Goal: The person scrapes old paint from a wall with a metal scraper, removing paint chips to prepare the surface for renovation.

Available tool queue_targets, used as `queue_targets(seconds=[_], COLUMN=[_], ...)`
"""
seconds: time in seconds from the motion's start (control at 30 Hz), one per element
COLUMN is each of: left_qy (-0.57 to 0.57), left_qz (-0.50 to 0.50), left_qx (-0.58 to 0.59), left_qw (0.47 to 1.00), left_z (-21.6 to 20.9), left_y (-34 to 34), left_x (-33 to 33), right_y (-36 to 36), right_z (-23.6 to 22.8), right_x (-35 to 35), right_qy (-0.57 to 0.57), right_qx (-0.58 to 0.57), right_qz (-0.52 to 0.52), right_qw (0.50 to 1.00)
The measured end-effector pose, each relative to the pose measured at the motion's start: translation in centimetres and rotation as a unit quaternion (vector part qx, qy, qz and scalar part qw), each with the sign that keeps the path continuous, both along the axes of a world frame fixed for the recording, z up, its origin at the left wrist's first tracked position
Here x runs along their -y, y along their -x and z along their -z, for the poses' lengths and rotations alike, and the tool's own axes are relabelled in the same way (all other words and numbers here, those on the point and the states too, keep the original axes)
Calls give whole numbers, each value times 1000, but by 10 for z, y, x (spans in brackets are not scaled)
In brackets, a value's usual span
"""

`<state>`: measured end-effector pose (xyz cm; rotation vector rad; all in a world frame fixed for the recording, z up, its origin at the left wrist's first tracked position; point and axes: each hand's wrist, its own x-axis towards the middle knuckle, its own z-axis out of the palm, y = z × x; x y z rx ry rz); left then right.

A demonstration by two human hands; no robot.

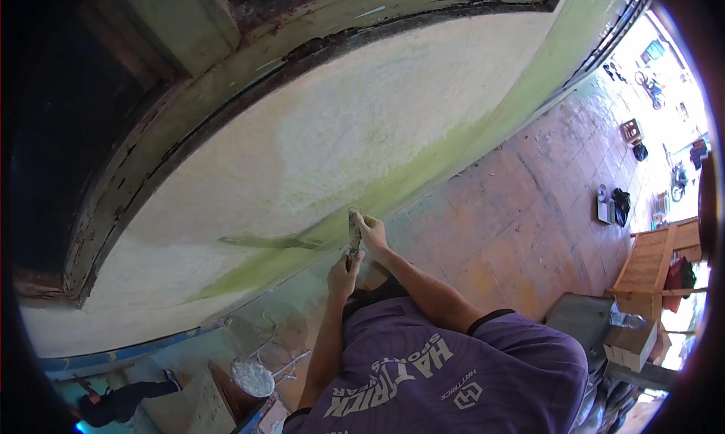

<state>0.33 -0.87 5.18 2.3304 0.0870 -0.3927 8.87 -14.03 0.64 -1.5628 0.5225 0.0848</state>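
Observation:
In front of me is a wall point(325, 132) with patchy whitish and green paint and a darker smear low on it. Both of my hands are close together near its lower part. My left hand point(343, 275) is closed around the lower end of a putty knife point(353, 224), whose greyish, smeared blade points up toward the wall. Higher up, my right hand point(371, 235) pinches the blade's side between thumb and fingers. The fingers partly cover the tool, and whether its tip touches the wall I cannot tell.
A weathered window frame point(302, 41) spans the wall's top. Reddish tiles point(491, 207) cover the floor. A pale, smeared round container point(253, 377) stands at lower left, with another person point(124, 401) beyond. Boxes point(631, 342) and wooden furniture point(653, 260) are at right.

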Motion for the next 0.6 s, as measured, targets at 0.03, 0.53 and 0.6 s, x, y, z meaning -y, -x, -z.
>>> queue_targets(seconds=[0.03,0.53,0.6], left_qy=[60,276,304], left_qz=[-1,-15,-44], left_qx=[-7,-108,-94], left_qw=[998,955,947], left_z=[-1,39,45], left_y=[2,1,-8], left_x=[-2,18,31], right_y=[7,14,-4], right_z=[-9,-64,-69], right_x=[-7,4,12], right_qy=[-1,-132,-129], right_qx=[-1,67,51], right_qz=[1,-26,-70], right_qw=[1000,989,988])
